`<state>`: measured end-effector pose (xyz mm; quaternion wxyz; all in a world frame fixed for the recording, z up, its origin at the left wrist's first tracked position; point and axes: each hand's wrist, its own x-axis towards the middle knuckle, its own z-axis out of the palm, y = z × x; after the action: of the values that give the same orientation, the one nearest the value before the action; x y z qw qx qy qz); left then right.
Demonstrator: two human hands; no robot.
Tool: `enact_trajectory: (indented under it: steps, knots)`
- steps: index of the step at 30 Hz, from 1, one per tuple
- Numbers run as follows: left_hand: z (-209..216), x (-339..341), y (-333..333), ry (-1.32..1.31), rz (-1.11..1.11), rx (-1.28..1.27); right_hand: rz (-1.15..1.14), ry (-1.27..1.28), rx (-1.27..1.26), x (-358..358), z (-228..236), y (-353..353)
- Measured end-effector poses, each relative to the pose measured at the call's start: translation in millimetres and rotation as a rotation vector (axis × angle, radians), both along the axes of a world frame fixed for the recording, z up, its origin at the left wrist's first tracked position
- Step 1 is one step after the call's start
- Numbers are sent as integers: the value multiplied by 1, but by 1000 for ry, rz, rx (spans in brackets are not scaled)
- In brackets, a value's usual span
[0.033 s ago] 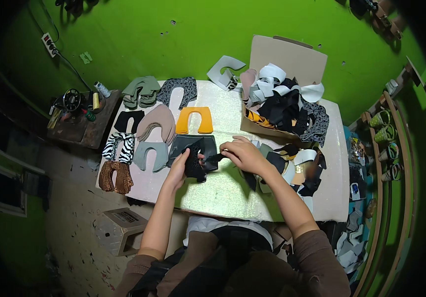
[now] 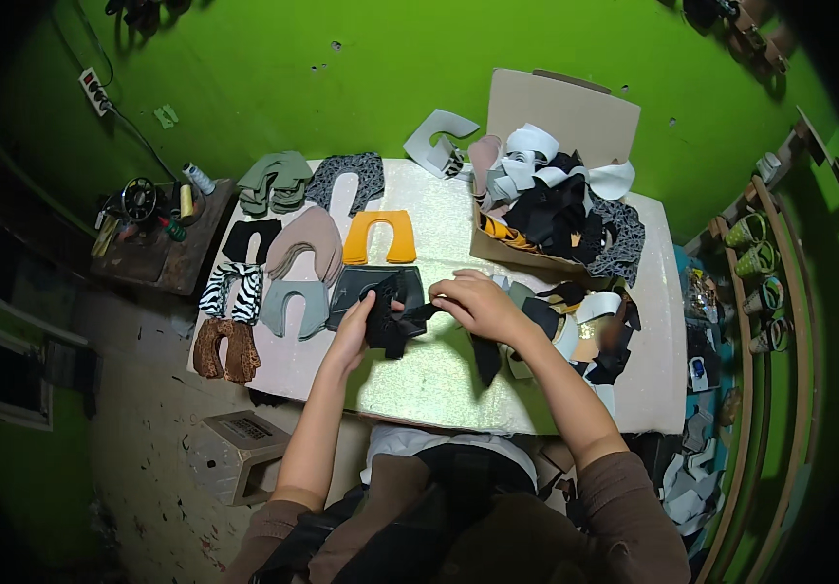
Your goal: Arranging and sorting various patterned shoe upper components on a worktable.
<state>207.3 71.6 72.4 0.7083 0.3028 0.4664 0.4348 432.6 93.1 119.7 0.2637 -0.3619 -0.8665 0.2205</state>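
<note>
Over the middle of the table, my left hand [image 2: 352,329] is closed around black U-shaped material pieces [image 2: 387,326], with its thumb on top. My right hand [image 2: 479,305] pinches the end of a black strip [image 2: 423,313] that reaches across to those pieces. Below the right palm hangs a dark scrap [image 2: 484,360]; whether the hand holds it cannot be told. Just beyond the left hand lies a flat black piece [image 2: 346,283]. Farther up are a yellow U-shaped piece [image 2: 378,227], a grey one [image 2: 308,304] and stacked mauve ones [image 2: 304,240].
An open cardboard box [image 2: 517,257] overflows with scraps at the back right of the table [image 2: 390,394]. More loose scraps [image 2: 590,336] lie before it. Zebra-print [image 2: 215,292] and leopard-print pieces [image 2: 209,348] line the left edge. A sewing machine [image 2: 140,200] stands left; a shoe rack [image 2: 768,263] right.
The black pieces in my left hand have turned slightly, and the dark scrap under my right hand hangs a little lower. The whole view has shifted a touch.
</note>
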Motion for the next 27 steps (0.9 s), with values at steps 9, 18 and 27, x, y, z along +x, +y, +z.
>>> enact_trajectory:
  steps: [9,18,27]
  knots:
    - [17,39,0,118,-121,119,165,143,-223,15,18,-12]
    - [26,51,-15,17,-347,176,-96,144,-7,15,1,-6]
    - [51,37,-15,271,-263,166,-83,164,-408,24,-8,-9]
